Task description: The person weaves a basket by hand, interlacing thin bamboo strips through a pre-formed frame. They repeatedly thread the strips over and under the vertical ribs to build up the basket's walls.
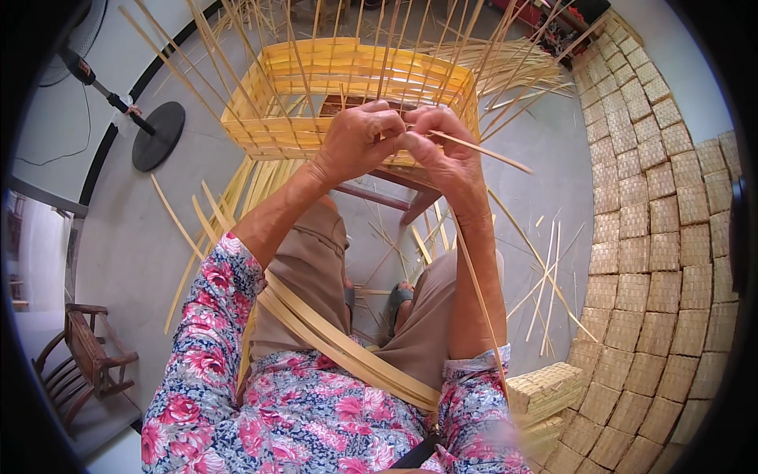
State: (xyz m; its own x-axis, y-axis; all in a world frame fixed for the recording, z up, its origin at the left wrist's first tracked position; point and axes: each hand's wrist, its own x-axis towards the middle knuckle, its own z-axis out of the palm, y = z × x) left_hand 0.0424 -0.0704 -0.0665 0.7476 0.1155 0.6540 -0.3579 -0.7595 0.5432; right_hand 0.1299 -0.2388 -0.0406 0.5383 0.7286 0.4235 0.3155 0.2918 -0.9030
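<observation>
Head view: 1 yellow basket (270, 136), partly woven, 12 o'clock, stakes (174, 65) standing around it; red-brown wooden stool (417, 207) beneath. Left hand (359, 141), 12 o'clock, at basket's near side: grip with fingers curled toward thumb; tips partly hidden, cannot tell whether anything is pinched. Right hand (448, 150), 1 o'clock, just beside: grip closed, thumb against fingers, on 1 thin strip (493, 155) pointing between 3 and 4 o'clock. Flat strips (347, 346): 6 o'clock. Pedestal fan (162, 136): 10 o'clock. Small wooden chair (93, 359): 8 o'clock. Woven blocks (636, 253): stacked, 3 o'clock. Loose splints (513, 67): 1 o'clock.
</observation>
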